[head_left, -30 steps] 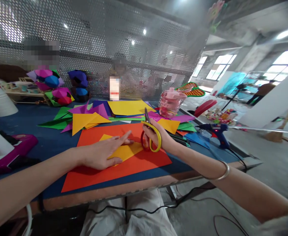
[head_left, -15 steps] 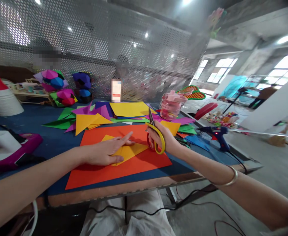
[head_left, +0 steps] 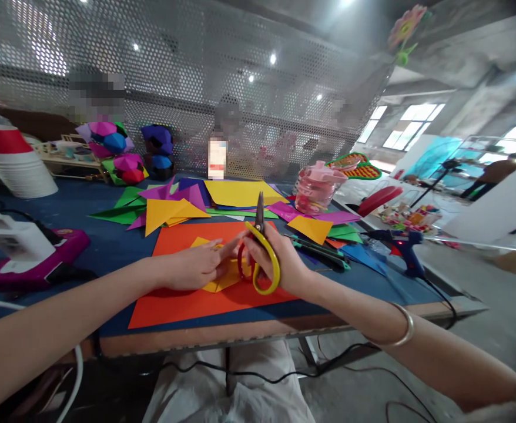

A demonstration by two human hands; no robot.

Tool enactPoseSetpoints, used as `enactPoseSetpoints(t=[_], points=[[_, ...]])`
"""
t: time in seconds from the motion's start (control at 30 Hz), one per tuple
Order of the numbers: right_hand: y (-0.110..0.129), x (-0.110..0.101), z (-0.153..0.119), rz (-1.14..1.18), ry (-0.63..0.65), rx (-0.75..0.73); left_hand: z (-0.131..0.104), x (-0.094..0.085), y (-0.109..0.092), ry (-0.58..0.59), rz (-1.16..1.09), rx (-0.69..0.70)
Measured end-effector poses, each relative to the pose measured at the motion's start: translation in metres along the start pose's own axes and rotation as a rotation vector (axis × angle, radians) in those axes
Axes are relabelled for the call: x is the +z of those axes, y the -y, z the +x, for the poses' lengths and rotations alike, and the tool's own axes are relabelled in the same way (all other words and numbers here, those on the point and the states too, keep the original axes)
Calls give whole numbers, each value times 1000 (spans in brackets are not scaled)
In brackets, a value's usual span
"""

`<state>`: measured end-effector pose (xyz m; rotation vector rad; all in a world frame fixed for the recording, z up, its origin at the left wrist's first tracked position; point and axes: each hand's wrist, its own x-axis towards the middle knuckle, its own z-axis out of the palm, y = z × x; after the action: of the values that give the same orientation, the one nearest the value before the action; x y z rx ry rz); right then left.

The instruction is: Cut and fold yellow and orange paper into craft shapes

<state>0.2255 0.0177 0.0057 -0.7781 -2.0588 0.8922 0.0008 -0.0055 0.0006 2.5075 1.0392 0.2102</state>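
My right hand is wrapped round the yellow-and-red handles of a pair of scissors, whose blades point up and away from me. My left hand lies on a folded yellow-orange sheet of paper, pressing it down with the index finger stretched out. That finger reaches close to my right fingertips, and whether they touch I cannot tell. Beneath the folded piece is a large orange-red sheet of paper. Part of the yellow-orange piece is hidden by both hands.
Cut coloured papers are heaped behind the sheet. At right are a utility knife, a pink jar and a blue glue gun. A purple power strip and stacked paper cups stand left. Faceted paper balls sit behind.
My right hand has moved left with the scissors, closer to my left hand, and the blades point more upright. My left fingers have drawn in somewhat over the yellow-orange paper. The view has shifted slightly.
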Motion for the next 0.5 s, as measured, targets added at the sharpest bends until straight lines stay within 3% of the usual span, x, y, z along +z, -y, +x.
enactPoseSetpoints(t=[0.2,0.5], points=[[-16,21,-2,79,-60,-27,2,1,4,-17,12,17],[-5,44,-5,47,-90,-33,0,9,22,-72,14,32]])
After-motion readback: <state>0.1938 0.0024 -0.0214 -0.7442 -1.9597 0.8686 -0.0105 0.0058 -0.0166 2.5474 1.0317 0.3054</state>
